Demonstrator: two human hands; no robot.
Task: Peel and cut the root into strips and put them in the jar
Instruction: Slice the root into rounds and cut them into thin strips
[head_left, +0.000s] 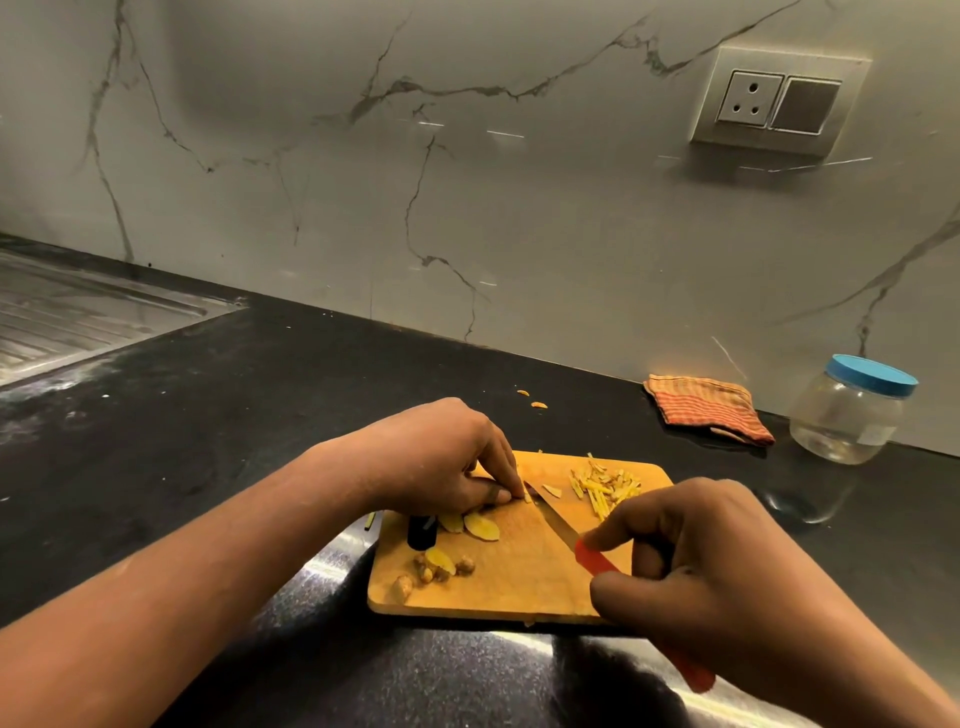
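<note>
A wooden cutting board (509, 582) lies on the black counter. My left hand (441, 457) pins a small yellow root slice (525, 493) to the board with its fingertips. My right hand (691, 561) grips a red-handled knife (558, 527), its blade tip resting against that slice. A pile of cut yellow strips (605, 488) sits at the board's far right. Flat root slices (480, 526) and knobbly unpeeled root bits (436, 566) lie near the board's left side. A clear jar (844, 415) with a blue lid on stands at the far right by the wall.
A black peeler (421, 532) lies on the board's left edge. A folded orange striped cloth (709, 408) sits next to the jar. Peel scraps (535, 402) lie behind the board. A steel sink drainboard (78, 317) is at far left. A wall socket (774, 101) is above.
</note>
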